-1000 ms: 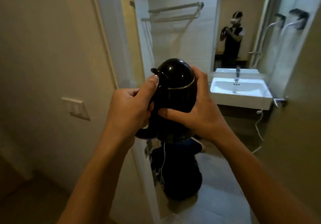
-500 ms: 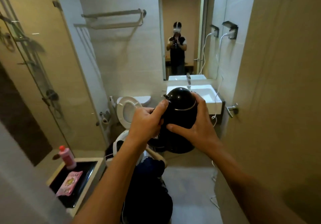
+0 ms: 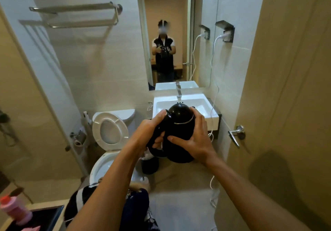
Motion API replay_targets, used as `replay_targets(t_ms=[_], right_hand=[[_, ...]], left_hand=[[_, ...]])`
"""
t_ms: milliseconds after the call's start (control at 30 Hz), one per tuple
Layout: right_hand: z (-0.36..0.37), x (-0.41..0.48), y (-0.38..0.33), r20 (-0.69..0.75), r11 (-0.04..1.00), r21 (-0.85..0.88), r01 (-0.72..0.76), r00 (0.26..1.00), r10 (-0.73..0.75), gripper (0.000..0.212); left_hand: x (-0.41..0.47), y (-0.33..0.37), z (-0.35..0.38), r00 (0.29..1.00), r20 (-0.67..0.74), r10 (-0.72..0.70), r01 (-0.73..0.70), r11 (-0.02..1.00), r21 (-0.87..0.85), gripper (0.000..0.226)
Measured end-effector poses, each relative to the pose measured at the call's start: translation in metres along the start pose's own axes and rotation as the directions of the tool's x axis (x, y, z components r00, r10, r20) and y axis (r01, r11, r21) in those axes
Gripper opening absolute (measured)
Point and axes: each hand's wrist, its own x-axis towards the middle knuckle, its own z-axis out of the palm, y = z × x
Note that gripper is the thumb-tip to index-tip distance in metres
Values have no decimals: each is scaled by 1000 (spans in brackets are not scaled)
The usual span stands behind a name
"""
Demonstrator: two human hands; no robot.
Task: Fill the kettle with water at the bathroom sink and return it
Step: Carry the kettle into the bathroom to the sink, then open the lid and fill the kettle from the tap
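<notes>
I've stepped nearer the sink point(image 3: 211, 117) at twelve o'clock, both hands' fingers point(image 3: 176, 138) clamped round the kettle point(image 3: 180, 123); the dangling cable point(image 3: 213, 182) could snag it.

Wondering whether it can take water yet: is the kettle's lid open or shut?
Shut. The black kettle shows its domed lid seated down on the metal band, held between the left hand and right hand.
</notes>
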Motion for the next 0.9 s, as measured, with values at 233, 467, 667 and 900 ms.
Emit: replay_targets(t_ms=[233,467,667,900], right_hand=[[7,96,64,-77,996,-80,-33,997,27,114],[10,197,151,-94,990,-78,-118,989,110,115],[15,290,245,15,966,-53,-254,967,255,128],[32,368,325,161,945,-76,-317,932,325,118]], left_hand=[[128,2,-5,999,24,-43,41,997,62,72],[275,-20,-6,999,43,-20,17,998,63,58],[400,-66,6,996,-82,-47,36,992,-124,40],[506,-111,5,977,-165,-138,108,977,-183,44]])
